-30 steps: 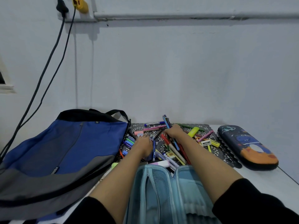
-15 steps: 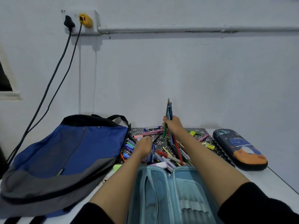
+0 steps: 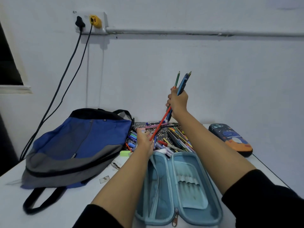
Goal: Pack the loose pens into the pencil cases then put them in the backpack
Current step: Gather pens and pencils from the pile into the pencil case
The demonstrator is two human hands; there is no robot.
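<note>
Whitish tabletop (image 3: 79, 193), right grip (image 3: 178, 102) fisted round a bunch of pens (image 3: 183, 83) held up over the loose pile (image 3: 177, 139), left grip (image 3: 144, 140) down in it (can't tell if it's holding any), so I'd level those tips before lowering them into the open blue pencil case (image 3: 194, 201).

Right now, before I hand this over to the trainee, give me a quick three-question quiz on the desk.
1. True or false: the light blue pencil case lies open.
2. Which hand grips the bundle of pencils: A left, B right?
3. Fill in: the backpack lies on the ____ side of the table.

Key: 1 true; 2 B, the right hand; 3 left.
</note>
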